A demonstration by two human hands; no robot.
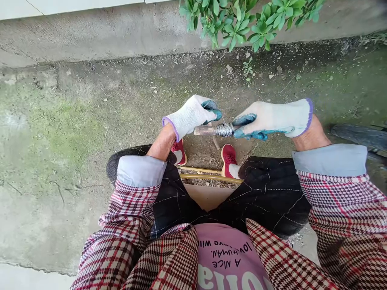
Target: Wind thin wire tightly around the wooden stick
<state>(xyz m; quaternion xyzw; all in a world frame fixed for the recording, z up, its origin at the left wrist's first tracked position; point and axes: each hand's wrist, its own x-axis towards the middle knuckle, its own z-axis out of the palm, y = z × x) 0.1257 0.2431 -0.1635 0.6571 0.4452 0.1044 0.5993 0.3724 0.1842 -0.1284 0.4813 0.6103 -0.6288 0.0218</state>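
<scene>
The left hand (193, 114), gloved, is gripping one end of a short pale stick (205, 130) with its fingers closed around it. The right hand (272, 119), also gloved, is pinching the coil of silver wire (224, 129) wound on that stick. Both are hovering above the knees, over the concrete ground (75, 133), near a green plant (242, 20).

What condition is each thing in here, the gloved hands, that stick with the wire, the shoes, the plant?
left hand: gloved, fingers closed on one end of the stick
right hand: gloved, fingers closed at the wire coil
stick: held level between both hands, above the ground
wire coil: wound tight round the stick
shoes: red, on the feet, flat on the ground
plant: green, leafy
</scene>
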